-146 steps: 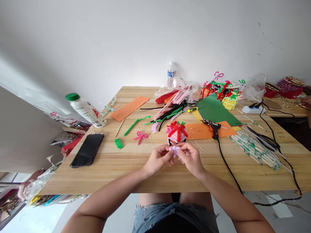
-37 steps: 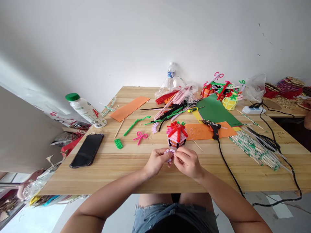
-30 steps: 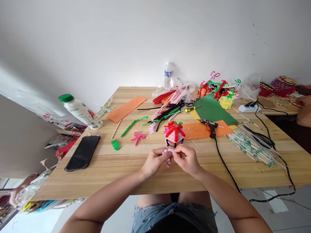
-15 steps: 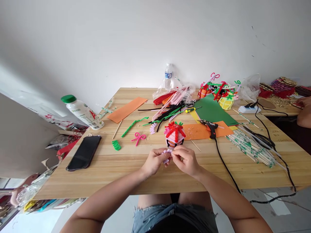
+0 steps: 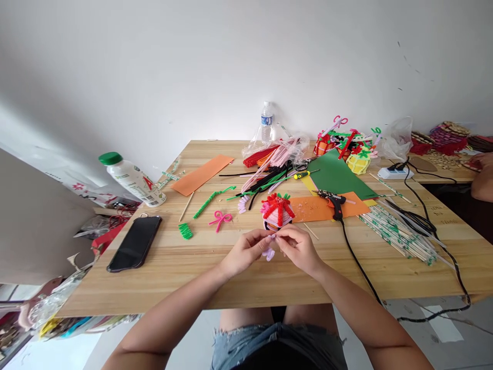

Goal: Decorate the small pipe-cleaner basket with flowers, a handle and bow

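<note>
Between my two hands is a lilac pipe cleaner [image 5: 269, 254], bent into small loops that hang below the fingers. My left hand [image 5: 248, 251] pinches it from the left, and my right hand [image 5: 299, 250] pinches its upper part from the right, fingertips nearly touching. Just beyond them sits a small round pipe-cleaner lantern [image 5: 278, 211] with red, pink and green parts; my fingers overlap its lower edge. To the left lie a pink pipe-cleaner bow [image 5: 221, 221], a green coiled piece [image 5: 185, 230] and a green twisted stem [image 5: 208, 204]. Another lilac zigzag piece [image 5: 243, 204] lies behind my left hand.
A black glue gun [image 5: 336, 204] rests on orange card, its cord running off the front edge. A phone [image 5: 134, 242] and white bottle [image 5: 133, 180] stand left. Bundled sticks [image 5: 400, 234], green card [image 5: 339, 174] and loose pipe cleaners [image 5: 269, 167] lie right and behind. Another person's arm [image 5: 481, 177] shows far right.
Both hands have risen slightly toward the lantern. The lilac pipe cleaner's loops now hang lower beneath the fingers, where before they lay across the fingertips.
</note>
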`<move>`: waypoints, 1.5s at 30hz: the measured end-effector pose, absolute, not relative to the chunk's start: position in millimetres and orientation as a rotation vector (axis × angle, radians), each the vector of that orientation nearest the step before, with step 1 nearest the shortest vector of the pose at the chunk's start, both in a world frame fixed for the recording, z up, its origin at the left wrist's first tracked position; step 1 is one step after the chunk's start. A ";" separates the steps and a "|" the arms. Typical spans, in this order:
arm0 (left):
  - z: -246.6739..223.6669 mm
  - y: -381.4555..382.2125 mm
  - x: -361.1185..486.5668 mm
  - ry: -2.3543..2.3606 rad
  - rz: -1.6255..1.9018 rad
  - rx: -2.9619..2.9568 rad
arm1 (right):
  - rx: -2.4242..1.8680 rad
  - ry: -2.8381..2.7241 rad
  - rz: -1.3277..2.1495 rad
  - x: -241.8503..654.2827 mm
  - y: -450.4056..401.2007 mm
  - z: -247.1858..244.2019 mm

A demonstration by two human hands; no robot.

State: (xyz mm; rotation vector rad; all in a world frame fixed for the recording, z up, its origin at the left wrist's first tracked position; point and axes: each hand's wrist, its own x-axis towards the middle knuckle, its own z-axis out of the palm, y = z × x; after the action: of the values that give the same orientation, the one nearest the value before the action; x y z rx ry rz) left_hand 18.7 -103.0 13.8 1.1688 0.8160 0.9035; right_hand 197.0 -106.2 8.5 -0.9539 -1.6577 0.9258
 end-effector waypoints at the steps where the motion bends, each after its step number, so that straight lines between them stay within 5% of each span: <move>1: 13.4 -102.8 19.0 0.831 0.910 1.158 | -0.954 -1.637 0.974 195.9 -106.8 8.0; 7: 5.5 -103.5 26.8 0.908 1.058 1.069 | -0.933 -1.449 1.260 185.0 -113.6 1.4; 18: 5.7 -115.8 30.7 0.899 1.300 1.050 | -0.941 -1.624 1.171 184.7 -118.9 14.6; 45: 7.3 -109.6 23.8 0.831 1.140 1.231 | -1.042 -1.378 1.142 189.3 -115.0 12.4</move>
State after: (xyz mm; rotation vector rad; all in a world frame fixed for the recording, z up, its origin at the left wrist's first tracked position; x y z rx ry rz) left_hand 23.8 -109.6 7.3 1.2310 0.8314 1.1395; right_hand 189.3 -115.0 12.4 -1.0420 -1.3784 1.1416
